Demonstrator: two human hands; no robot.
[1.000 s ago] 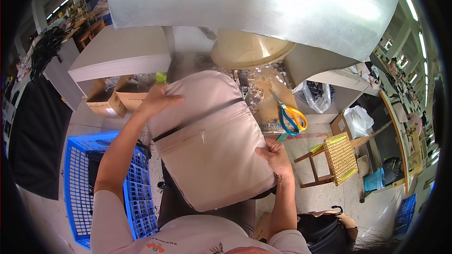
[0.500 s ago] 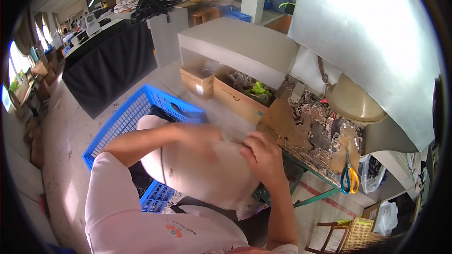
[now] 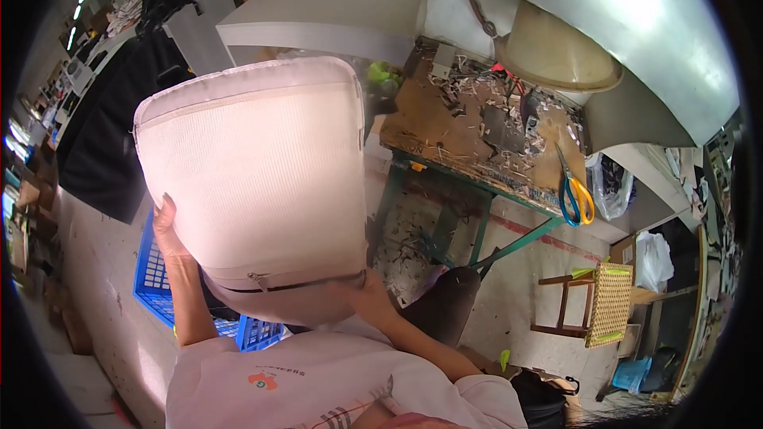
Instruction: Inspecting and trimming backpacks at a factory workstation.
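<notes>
A pale pinkish bag (image 3: 258, 167) with a ribbed face is held up in front of my chest, its broad side toward me. Across its lower part runs a dark zipper (image 3: 298, 284) with a small metal pull near the left end. My left hand (image 3: 168, 230) grips the bag's lower left edge, thumb on the near face and the other fingers hidden behind. At the lower right corner, beside the zipper's end, my right hand (image 3: 369, 298) is closed on the bag. Its fingertips are partly hidden and blurred.
A blue plastic basket (image 3: 151, 274) stands on the floor behind the bag. To the right, a scrap-strewn worktable (image 3: 457, 131) has scissors (image 3: 574, 195) with blue and yellow handles at its edge. Beyond are a woven-seat stool (image 3: 610, 306) and a metal machine housing (image 3: 572, 0).
The bag has been raised from over the basket and turned so its zippered, ribbed face shows. My left hand moved to its left edge, my right to the lower corner. The view swung right.
</notes>
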